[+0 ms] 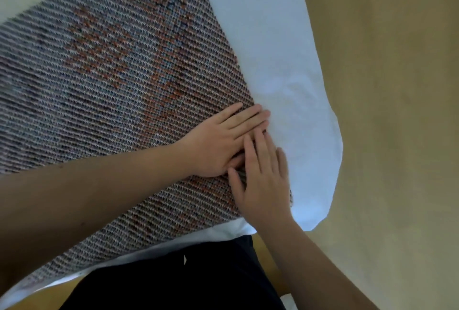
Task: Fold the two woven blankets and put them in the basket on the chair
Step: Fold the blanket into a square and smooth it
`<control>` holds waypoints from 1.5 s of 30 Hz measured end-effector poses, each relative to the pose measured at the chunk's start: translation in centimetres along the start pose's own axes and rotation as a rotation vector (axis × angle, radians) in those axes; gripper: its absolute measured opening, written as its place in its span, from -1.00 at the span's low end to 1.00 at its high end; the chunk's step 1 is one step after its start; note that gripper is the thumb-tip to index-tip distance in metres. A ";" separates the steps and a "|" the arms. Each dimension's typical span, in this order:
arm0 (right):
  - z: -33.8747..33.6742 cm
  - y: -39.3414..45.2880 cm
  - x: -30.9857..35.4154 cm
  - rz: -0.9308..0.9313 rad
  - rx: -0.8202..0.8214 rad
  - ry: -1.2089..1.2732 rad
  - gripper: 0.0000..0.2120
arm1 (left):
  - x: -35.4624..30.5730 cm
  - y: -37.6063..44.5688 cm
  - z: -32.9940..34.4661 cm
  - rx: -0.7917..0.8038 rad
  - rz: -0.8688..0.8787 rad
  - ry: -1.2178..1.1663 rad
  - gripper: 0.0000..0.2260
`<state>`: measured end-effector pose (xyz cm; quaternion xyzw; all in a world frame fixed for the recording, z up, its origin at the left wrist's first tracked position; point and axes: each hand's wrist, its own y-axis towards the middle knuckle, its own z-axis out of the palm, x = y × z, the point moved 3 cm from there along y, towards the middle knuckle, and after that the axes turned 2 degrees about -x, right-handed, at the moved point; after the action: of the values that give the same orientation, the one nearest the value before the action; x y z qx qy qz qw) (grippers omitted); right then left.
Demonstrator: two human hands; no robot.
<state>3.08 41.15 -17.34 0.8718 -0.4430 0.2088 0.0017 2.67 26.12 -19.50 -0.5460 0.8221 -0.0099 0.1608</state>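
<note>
- Two hands lie flat on the blanket [111,81] near its right edge — your left hand [223,140] and right hand [263,180], fingers straight and close together, gripping nothing
- Your right hand's fingertips overlap the left hand's fingers; both press the weave down
- The blanket, grey with orange patches, is spread on a white sheet [285,61] — its right edge runs diagonally just beside your fingertips
- The sheet's bare strip lies between the blanket and the tan floor [397,111]
- Your dark clothing [188,280] shows at the bottom edge
</note>
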 end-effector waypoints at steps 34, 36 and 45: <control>2.3 32.8 25.5 -0.569 0.018 -0.178 -0.59 | 30.0 -25.0 -7.1 -0.307 -0.979 0.053 -0.69; 1.3 34.0 26.1 -0.585 -0.040 -0.236 -0.66 | 30.9 -25.0 -7.4 -0.346 -0.988 0.095 -0.70; 2.8 32.8 27.9 -0.508 -0.071 -0.254 -0.67 | 33.1 -23.6 -5.6 -0.264 -0.959 -0.068 -0.61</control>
<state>-6.76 -0.82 -15.70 0.9735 -0.2140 0.0752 0.0291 10.59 -14.10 -18.08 -0.8783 0.4672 0.0390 0.0944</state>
